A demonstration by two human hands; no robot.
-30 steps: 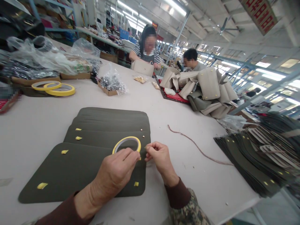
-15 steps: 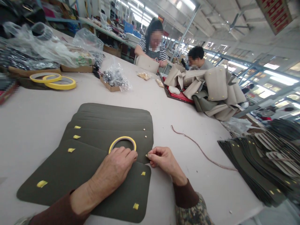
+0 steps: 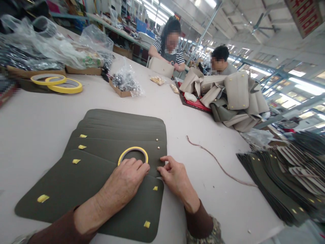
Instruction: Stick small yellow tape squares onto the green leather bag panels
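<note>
Factory workshop: co-workers (image 3: pixel 169 56) beyond broad worktable (image 3: pixel 210 210), stacked green panels (image 3: pixel 114 130), strip lights (image 3: pixel 309 88), ceiling fan (image 3: pixel 259 24) overhead.

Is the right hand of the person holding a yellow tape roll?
No, the left hand holds the yellow tape roll, while the right hand is apart from it, by the dark panels.

Three round rolls of yellow tape (image 3: pixel 133 148) are in view. On the dark green flat panels (image 3: pixel 86 183) beneath the person's two bare hands (image 3: pixel 124 179) show six small yellow tape pieces (image 3: pixel 76 161) and two shiny round metal studs (image 3: pixel 158 147). The pale table (image 3: pixel 40 118) carries one loose thin brown cord (image 3: pixel 217 167) and two small bags of gold-coloured bits (image 3: pixel 157 80). Two co-workers (image 3: pixel 167 56) are nearby.
</note>
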